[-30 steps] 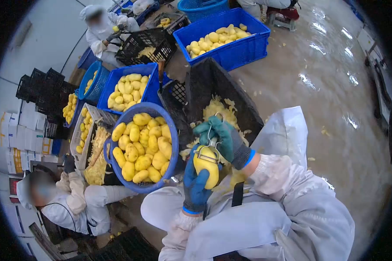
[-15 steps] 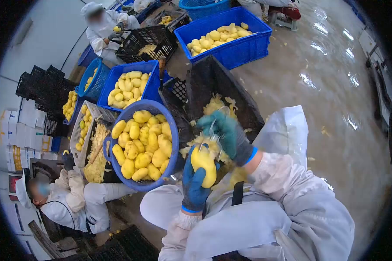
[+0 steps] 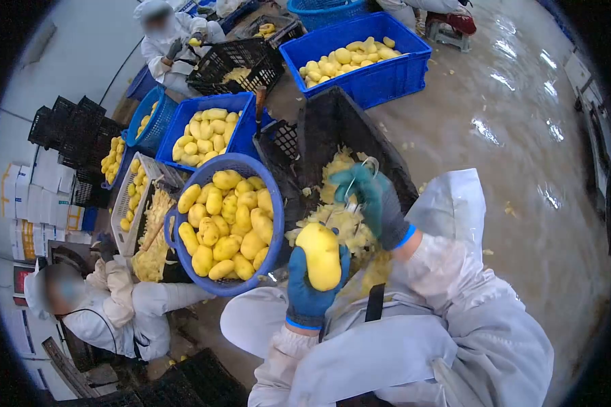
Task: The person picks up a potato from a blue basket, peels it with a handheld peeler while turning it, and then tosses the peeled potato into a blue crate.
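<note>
My left hand (image 3: 307, 296), in a blue glove, is closed around a peeled yellow potato (image 3: 320, 254) and holds it upright above my lap. Beyond it, my right hand (image 3: 372, 198), in a teal glove, is closed on a peeler (image 3: 350, 197), whose thin metal loop shows past the fingers. The peeler is apart from the potato. Below and behind my hands, pale peelings (image 3: 346, 224) lie heaped in a black container (image 3: 380, 146).
To the left stands a round blue-purple basket (image 3: 276, 247) full of potatoes. Blue crates (image 3: 394, 85) of potatoes sit farther off. One co-worker (image 3: 125, 305) sits at lower left, another (image 3: 176, 47) at upper left. The wet floor (image 3: 523, 224) stretches to the right.
My right hand has moved the peeler up and away from the potato. My left hand has turned the potato, so more of its broad face shows.
</note>
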Demonstrator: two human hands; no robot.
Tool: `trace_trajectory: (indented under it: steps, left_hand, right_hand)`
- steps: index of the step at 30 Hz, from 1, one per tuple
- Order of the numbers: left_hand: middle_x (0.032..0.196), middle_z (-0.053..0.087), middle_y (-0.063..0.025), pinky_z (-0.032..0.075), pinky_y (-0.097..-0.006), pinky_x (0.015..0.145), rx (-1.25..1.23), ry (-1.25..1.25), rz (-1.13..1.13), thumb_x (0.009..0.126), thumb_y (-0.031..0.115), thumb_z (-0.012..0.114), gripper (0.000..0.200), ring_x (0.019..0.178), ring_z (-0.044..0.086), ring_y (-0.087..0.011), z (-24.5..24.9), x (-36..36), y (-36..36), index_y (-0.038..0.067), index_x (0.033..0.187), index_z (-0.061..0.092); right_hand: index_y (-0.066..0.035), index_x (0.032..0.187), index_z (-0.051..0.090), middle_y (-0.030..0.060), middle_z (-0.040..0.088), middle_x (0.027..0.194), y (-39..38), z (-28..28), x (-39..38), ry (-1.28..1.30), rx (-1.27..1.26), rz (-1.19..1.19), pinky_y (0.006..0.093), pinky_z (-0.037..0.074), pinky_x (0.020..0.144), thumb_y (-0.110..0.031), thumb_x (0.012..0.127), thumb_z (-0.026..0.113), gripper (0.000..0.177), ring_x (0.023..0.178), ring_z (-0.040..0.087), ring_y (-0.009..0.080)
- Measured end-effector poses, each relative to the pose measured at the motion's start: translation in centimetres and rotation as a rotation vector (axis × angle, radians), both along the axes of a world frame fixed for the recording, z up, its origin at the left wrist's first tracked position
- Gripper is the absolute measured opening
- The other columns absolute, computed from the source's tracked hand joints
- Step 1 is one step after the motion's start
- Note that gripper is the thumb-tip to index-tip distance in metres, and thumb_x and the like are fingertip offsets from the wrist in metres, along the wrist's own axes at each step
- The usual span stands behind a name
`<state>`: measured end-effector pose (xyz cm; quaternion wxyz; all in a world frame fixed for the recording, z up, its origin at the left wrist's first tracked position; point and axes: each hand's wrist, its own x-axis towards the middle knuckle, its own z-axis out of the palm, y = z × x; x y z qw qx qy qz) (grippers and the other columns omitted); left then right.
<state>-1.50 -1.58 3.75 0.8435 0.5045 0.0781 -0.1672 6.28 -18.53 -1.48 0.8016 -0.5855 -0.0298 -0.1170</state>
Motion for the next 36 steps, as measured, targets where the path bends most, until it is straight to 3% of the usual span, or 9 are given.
trace_trajectory:
  steps: [2,6,9,12,17,21,25,29,36]
  left_hand:
    - [0.127,0.055,-0.0173,0.049,-0.0335,0.092,0.288,-0.203,-0.043,0.085,-0.004,0.062,0.050,0.108,0.059,-0.0227,-0.3,-0.4,-0.3,0.000,0.131,0.043]
    - [0.123,0.057,-0.0172,0.050,-0.0345,0.091,0.095,-0.177,-0.059,0.084,-0.005,0.063,0.053,0.106,0.059,-0.0237,-2.6,0.0,0.7,-0.001,0.131,0.040]
    - [0.120,0.058,-0.0187,0.051,-0.0355,0.090,0.435,-0.495,-0.062,0.082,-0.006,0.065,0.053,0.106,0.060,-0.0254,-4.3,0.5,1.3,-0.002,0.129,0.040]
    - [0.116,0.059,-0.0185,0.051,-0.0372,0.088,-0.556,0.211,0.078,0.078,-0.006,0.069,0.057,0.106,0.060,-0.0263,-1.3,0.2,0.2,-0.004,0.127,0.040]
    - [0.121,0.055,-0.0177,0.049,-0.0373,0.091,0.343,-0.387,-0.025,0.075,-0.002,0.073,0.063,0.108,0.058,-0.0274,-1.9,0.4,0.9,-0.003,0.129,0.040]
    - [0.119,0.056,-0.0171,0.047,-0.0365,0.094,-0.168,-0.060,0.119,0.076,0.001,0.075,0.062,0.109,0.058,-0.0270,-1.0,-0.5,-0.5,-0.004,0.129,0.041]
    - [0.115,0.057,-0.0151,0.048,-0.0357,0.092,0.409,-0.446,0.031,0.077,0.002,0.074,0.056,0.103,0.059,-0.0260,-1.8,0.5,-0.1,-0.004,0.124,0.044]
    - [0.113,0.057,-0.0142,0.048,-0.0357,0.090,-0.297,0.097,0.079,0.077,0.002,0.074,0.055,0.101,0.059,-0.0254,-0.1,0.0,-0.8,-0.003,0.123,0.044]
    - [0.117,0.057,-0.0175,0.051,-0.0366,0.086,0.936,-0.702,-0.041,0.083,0.009,0.071,0.053,0.102,0.060,-0.0263,-1.6,0.3,-0.6,-0.003,0.127,0.043]
  right_hand:
    - [-0.001,0.105,0.066,0.0066,0.067,0.087,2.6,1.5,-2.5,-0.364,-0.391,0.048,0.0272,0.051,0.074,-0.030,0.100,0.048,0.034,0.076,0.063,0.0141]
    - [-0.002,0.107,0.065,0.0086,0.068,0.094,-0.3,-1.2,0.0,0.171,0.424,0.131,0.0310,0.051,0.082,-0.017,0.099,0.049,0.024,0.084,0.065,0.0194]
    - [-0.002,0.101,0.066,0.0089,0.068,0.092,1.0,-1.1,-0.8,0.002,-0.097,0.016,0.0318,0.053,0.080,-0.015,0.098,0.049,0.022,0.083,0.066,0.0200]
    - [0.000,0.102,0.065,0.0106,0.068,0.093,3.0,-0.3,-2.0,0.115,0.207,0.183,0.0312,0.053,0.077,-0.017,0.097,0.050,0.023,0.080,0.065,0.0184]
    - [0.003,0.103,0.066,0.0107,0.069,0.095,0.4,0.6,-0.3,0.057,0.128,0.170,0.0301,0.052,0.077,-0.023,0.099,0.049,0.031,0.083,0.064,0.0159]
    - [0.001,0.098,0.068,0.0089,0.069,0.089,1.9,0.0,-0.3,0.115,0.294,0.101,0.0296,0.053,0.077,-0.023,0.099,0.049,0.030,0.082,0.065,0.0169]
    - [0.001,0.096,0.068,0.0094,0.069,0.088,0.3,1.2,0.3,0.084,0.114,0.108,0.0290,0.052,0.076,-0.022,0.098,0.050,0.029,0.077,0.065,0.0169]
    - [0.002,0.097,0.066,0.0092,0.068,0.089,1.8,-0.5,0.4,0.103,0.266,0.129,0.0289,0.052,0.074,-0.022,0.098,0.050,0.029,0.075,0.064,0.0163]
    - [-0.004,0.104,0.066,0.0102,0.067,0.091,2.1,-1.3,-0.4,-0.314,-0.303,0.027,0.0293,0.052,0.073,-0.012,0.086,0.058,0.021,0.078,0.064,0.0184]
